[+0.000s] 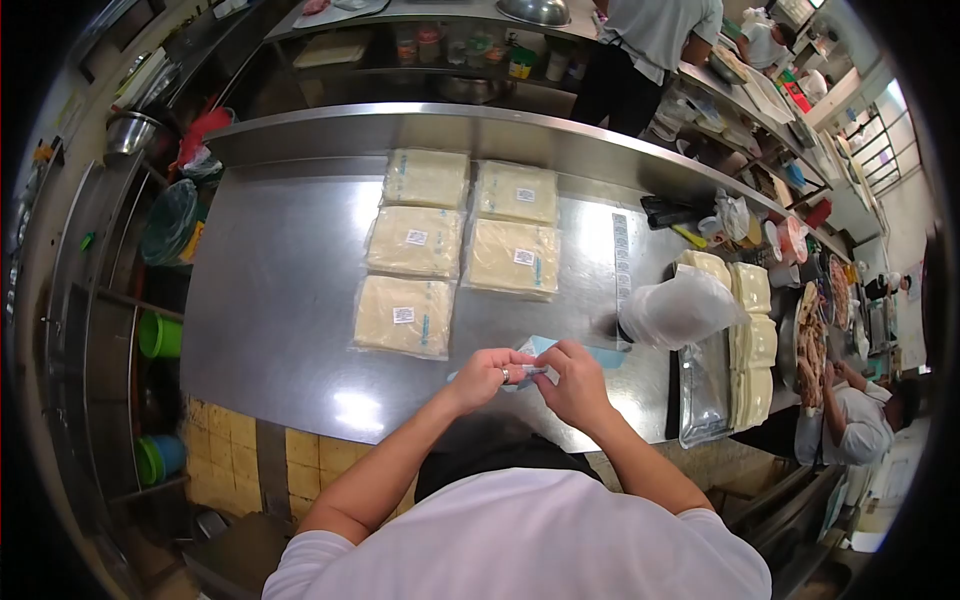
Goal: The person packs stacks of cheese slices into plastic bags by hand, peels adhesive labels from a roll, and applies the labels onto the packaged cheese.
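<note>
My left hand (488, 380) and my right hand (575, 390) meet near the front edge of the steel table. Their fingers are closed in a pinch around a small whitish strip (536, 370), possibly paper; its exact kind is hard to make out. A light blue sheet (597, 356) lies under and behind the hands. Beyond the left hand, flat clear-plastic packs of pale sheets lie in two columns, the closest being the front-left pack (420, 330). Most carry a small white printed label (403, 315). A long strip of printed labels (622, 255) lies to the right.
A stack of clear plastic bags (682, 308) stands right of my hands. Beside it are a metal tray (705, 400) and stacked pale blocks (752, 345). A raised steel ledge (400, 125) bounds the table's back. Other people work behind the ledge and at right.
</note>
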`<state>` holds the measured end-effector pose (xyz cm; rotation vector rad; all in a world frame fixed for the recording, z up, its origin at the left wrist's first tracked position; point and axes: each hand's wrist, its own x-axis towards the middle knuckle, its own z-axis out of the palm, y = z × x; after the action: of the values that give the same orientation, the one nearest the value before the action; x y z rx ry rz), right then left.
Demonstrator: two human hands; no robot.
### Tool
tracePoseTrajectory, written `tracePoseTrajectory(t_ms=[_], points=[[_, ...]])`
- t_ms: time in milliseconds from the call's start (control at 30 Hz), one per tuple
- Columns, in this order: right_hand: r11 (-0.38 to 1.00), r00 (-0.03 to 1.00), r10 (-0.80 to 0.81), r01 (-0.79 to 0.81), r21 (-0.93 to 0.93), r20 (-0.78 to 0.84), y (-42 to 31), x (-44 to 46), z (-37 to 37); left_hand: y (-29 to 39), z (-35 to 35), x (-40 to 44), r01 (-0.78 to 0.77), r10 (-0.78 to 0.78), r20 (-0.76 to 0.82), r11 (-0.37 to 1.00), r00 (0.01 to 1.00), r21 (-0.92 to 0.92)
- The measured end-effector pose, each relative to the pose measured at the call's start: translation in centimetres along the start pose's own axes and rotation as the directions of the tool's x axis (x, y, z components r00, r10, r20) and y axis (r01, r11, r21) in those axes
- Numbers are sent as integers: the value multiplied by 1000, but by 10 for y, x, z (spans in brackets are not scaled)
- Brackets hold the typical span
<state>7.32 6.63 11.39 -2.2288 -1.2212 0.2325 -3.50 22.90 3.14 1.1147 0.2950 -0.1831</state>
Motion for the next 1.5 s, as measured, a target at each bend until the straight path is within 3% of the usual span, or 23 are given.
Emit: tracePoseTrajectory(t_ms=[200,467,567,667,800,867,967,1033,1100,1267,1367,1467,1500], points=[[990,988,92,-104,94,128,3,1,6,-2,-4,3,-24,22,13,991,1000,134],[998,996,-59,58,6,67,8,19,15,-11,-16,18,-10,11,-33,999,999,32],[995,988,-97,97,14,120,6,30,15,-15,-31,25,46,-51,-67,996,996,-78],[987,980,-109,86,138,166,-5,49,3,-25,-48,32,99,-153,-142,938,978,-332],[961,972,7,-72,266,237,-3,126,-2,-37,-37,28,172,-104,-338,969,935,179],[958,979,-12,-48,284,205,10,184,15,-66,-27,24,187,-146,-239,969,960,159],[977,977,2,-47,207,213,26,274,52,-77,-12,16,275,-241,-164,933,956,232],[988,976,-38,5,153,213,30,328,82,-104,-7,15,168,-79,-230,901,970,400],[994,972,-48,25,102,232,32,371,114,-69,-8,2,264,-181,-241,888,954,377],[996,955,-49,68,-53,293,30,433,175,-74,-17,-6,286,-204,-312,927,928,244],[929,972,-18,103,-355,235,32,441,192,-82,-19,-5,280,-210,-323,942,923,186],[948,999,-8,-10,-317,-54,31,423,175,-85,-16,-6,282,-216,-315,942,924,180],[951,997,-3,-21,-308,-76,39,413,168,-88,-16,-5,289,-221,-309,937,925,196]])
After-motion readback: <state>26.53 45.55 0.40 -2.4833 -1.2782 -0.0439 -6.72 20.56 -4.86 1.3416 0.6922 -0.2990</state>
